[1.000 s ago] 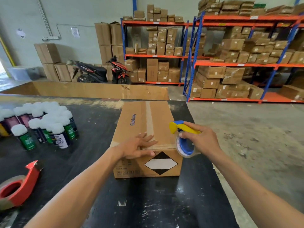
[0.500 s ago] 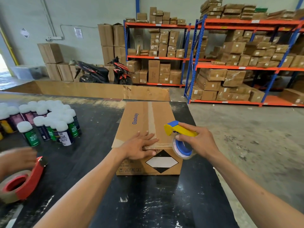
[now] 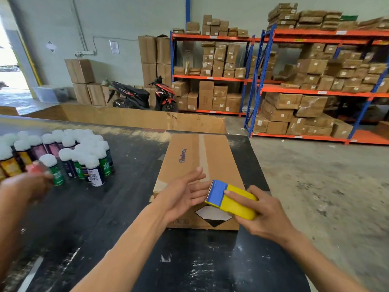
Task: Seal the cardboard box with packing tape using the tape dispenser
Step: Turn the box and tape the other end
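Both hands (image 3: 185,197) (image 3: 263,216) hover over the cardboard box (image 3: 202,165), right gripping the tape dispenser (image 3: 231,199).

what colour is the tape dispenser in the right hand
Yellow body with a blue cutter head, seen in the head view: the tape dispenser held by the right hand.

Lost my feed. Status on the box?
Right hand grips tape dispenser. Left hand open at its blade. Cardboard box taped lengthwise. Nothing blocking.

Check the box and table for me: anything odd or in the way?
Yes. A second person's blurred hand reaches in at the left beside the white-capped spray cans. The brown cardboard box sits square on the black table, undamaged.
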Available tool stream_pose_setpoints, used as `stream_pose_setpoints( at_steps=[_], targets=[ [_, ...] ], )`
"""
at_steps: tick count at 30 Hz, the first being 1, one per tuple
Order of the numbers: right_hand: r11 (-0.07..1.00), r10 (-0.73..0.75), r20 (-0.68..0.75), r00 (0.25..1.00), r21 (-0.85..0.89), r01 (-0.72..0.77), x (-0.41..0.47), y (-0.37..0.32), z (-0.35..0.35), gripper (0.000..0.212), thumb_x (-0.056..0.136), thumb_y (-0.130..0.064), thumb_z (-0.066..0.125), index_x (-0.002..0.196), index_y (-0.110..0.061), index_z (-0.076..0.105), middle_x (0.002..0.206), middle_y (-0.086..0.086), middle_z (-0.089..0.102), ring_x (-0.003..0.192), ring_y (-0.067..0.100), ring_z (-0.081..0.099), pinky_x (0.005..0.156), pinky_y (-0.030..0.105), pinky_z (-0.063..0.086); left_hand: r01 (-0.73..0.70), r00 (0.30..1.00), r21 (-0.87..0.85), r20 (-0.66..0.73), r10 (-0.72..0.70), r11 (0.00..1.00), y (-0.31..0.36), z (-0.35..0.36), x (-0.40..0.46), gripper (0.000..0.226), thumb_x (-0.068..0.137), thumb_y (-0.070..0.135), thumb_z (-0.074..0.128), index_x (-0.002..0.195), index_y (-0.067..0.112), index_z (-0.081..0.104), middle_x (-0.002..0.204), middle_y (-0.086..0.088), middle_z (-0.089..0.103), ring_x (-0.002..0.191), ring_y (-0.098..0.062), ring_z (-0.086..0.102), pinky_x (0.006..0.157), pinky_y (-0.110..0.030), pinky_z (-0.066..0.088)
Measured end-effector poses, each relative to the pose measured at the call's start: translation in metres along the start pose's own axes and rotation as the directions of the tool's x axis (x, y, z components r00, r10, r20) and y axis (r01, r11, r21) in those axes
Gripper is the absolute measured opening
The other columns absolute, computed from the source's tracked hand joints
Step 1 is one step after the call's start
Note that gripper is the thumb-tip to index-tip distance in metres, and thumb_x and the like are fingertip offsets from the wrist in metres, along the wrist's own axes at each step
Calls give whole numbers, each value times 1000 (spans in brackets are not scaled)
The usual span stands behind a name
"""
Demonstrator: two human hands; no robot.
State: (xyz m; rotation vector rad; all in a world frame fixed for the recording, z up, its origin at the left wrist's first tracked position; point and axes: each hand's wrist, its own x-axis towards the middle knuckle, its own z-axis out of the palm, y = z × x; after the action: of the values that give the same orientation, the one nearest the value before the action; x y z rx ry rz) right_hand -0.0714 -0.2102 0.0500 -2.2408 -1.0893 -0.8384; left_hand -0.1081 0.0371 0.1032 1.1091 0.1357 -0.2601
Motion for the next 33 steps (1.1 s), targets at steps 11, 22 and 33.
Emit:
stream_pose_setpoints(
  at_steps=[11,22,33],
  targets=[
    [977,-11,46,999,213,1,23,-18,13,60,76,-42,84,131,-37,63,92,-6,53,77,9,55,63,23,47,-63,984,129,-160,84,990,5,-29,-4,45,83,-13,66,126,2,61,101,-11,77,86,-19,76,63,-26,60],
    [988,-88,426,901,-77,133,75,3,-9,58,80,-67,59,136,-54,51,86,-8,53,65,10,52,47,27,44,-240,823,486,-357,442,840,12,-94,-4,65,84,-5,73,143,11,50,107,-2,76,99,-15,73,89,-30,57],
    [948,-50,543,838,-239,211,94,-22,34,53,83,-63,51,136,-57,48,93,1,56,78,27,62,58,30,36,-131,694,755,-393,603,643,-20,-109,10,59,90,1,67,145,3,46,135,-10,62,123,-11,58,78,6,39]
  ],
)
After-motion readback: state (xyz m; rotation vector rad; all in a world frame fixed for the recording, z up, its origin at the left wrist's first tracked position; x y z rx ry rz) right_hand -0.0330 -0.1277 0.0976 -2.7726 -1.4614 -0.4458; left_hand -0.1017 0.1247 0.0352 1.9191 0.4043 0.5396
